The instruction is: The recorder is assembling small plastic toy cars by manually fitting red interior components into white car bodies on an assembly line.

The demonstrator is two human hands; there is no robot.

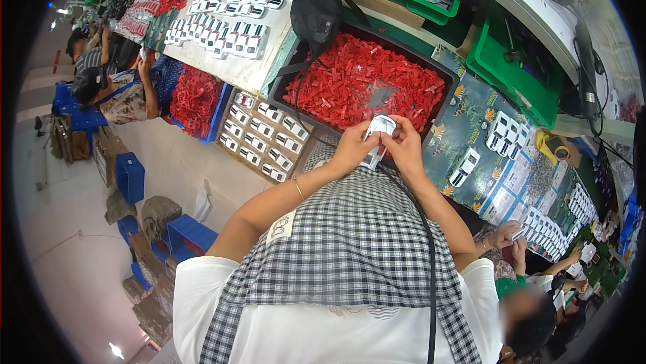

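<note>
In front of my chest, above the near edge of a black tray (441,68), I hold a white toy car (381,124) with both hands. My left hand (352,147) is closed on one side of it, with thumb and fingers pinching. My right hand (406,147) grips the other side, its fingertips on the car's top. Below my fingers another white and grey part (371,159) shows; whether it belongs to the same car I cannot tell. Small red plastic parts (356,71) heap up in the tray, with a grey patch of its bottom showing near my hands.
To the left stand a cardboard tray (252,125) of white toy cars and a blue bin (219,112) of red parts. Several cars (508,136) sit on the right table. A black bag (316,17) and green crates (518,75) lie beyond. A black cable (431,249) crosses my apron. Co-workers sit both sides.
</note>
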